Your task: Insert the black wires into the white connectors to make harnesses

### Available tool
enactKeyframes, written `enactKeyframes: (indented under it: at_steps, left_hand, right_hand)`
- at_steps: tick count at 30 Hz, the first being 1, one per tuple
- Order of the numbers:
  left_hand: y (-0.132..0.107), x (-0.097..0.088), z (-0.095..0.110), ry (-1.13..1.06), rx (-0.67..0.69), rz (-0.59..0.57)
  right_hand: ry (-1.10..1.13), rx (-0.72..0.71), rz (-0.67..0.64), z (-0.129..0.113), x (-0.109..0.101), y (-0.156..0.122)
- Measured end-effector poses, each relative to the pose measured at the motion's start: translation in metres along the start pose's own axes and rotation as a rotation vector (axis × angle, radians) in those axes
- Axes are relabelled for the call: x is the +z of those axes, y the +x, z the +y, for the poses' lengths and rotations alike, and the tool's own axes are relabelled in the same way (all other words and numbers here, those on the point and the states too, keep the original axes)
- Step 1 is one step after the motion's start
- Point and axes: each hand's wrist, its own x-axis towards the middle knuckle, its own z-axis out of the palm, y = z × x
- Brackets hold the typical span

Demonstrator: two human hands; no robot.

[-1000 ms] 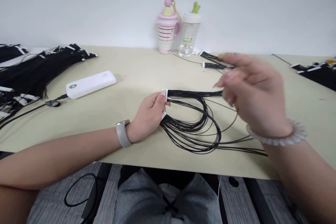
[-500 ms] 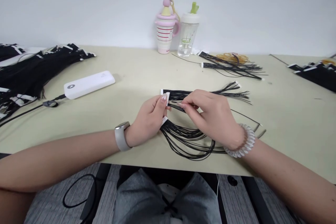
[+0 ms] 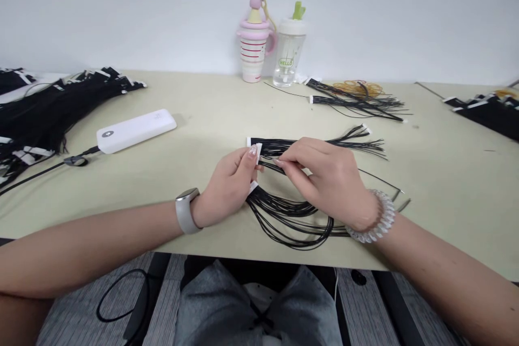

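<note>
Between the thumb and fingers of my left hand (image 3: pixel 229 186) is a small white connector (image 3: pixel 259 152) with black wires leaving it to the right. My right hand (image 3: pixel 326 175) pinches a thin black wire (image 3: pixel 267 159) close to that connector; its fingertips are a short way from the housing. Just below my left fingers lies a second white connector (image 3: pixel 253 187), its bundle of black wires (image 3: pixel 292 216) curving under my right hand. Behind both hands, another wire bundle (image 3: pixel 271 146) with a white end lies flat, partly covered by my right hand.
A white power bank (image 3: pixel 137 131) with a cable lies left, near a large heap of black wire harnesses (image 3: pixel 52 108). A pink cup (image 3: pixel 252 54) and a clear bottle (image 3: pixel 288 54) stand by the wall. More harnesses (image 3: pixel 352 101) lie back right, beside yellow rubber bands (image 3: pixel 359 88).
Both hands hold nearly the same pose at the connector. The whole view has shifted very slightly; nothing has visibly been picked up or let go.
</note>
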Motion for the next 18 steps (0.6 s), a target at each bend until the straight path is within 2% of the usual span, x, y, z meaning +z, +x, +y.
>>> enactKeyframes:
  at_steps: [10, 18]
  left_hand:
    - [-0.0001, -0.0002, -0.0014, -0.027, 0.001, 0.004]
    - [-0.0017, 0.0003, -0.0009, -0.036, -0.01, -0.002]
  right_hand:
    - [-0.095, -0.071, -0.069, 0.0041, -0.0026, -0.0006]
    - [-0.106, -0.08, -0.031, 0.0025, -0.0009, -0.0024]
